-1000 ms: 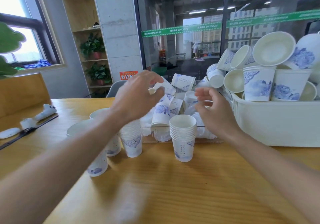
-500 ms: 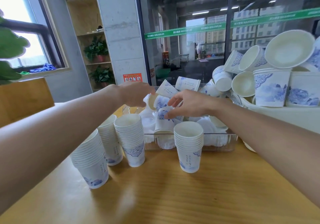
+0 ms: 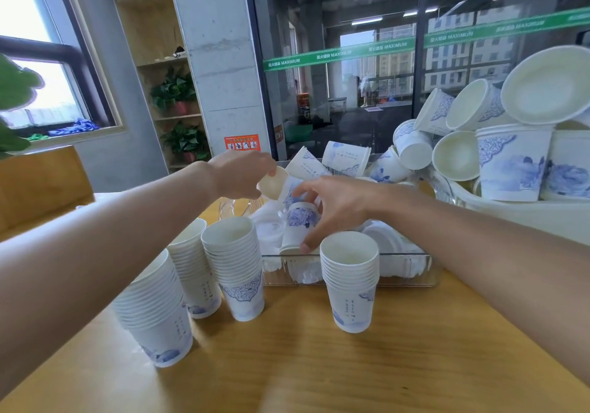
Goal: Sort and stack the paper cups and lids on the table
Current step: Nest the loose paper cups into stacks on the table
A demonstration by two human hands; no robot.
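My right hand (image 3: 335,208) wraps thumb and fingers around an upside-down white paper cup with blue flower print (image 3: 300,224), long axis upright, rim down in the clear plastic tray (image 3: 351,280). My left hand (image 3: 242,174) holds a tilted white paper cup (image 3: 276,184), mouth facing left.

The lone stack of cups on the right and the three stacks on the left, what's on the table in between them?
Nothing: in the head view, only bare wooden table lies between the lone cup stack and the nearest left stack.

Four upright cup stacks (image 3: 349,281) on table; loose cups (image 3: 300,224), lids (image 3: 388,246) in tray.
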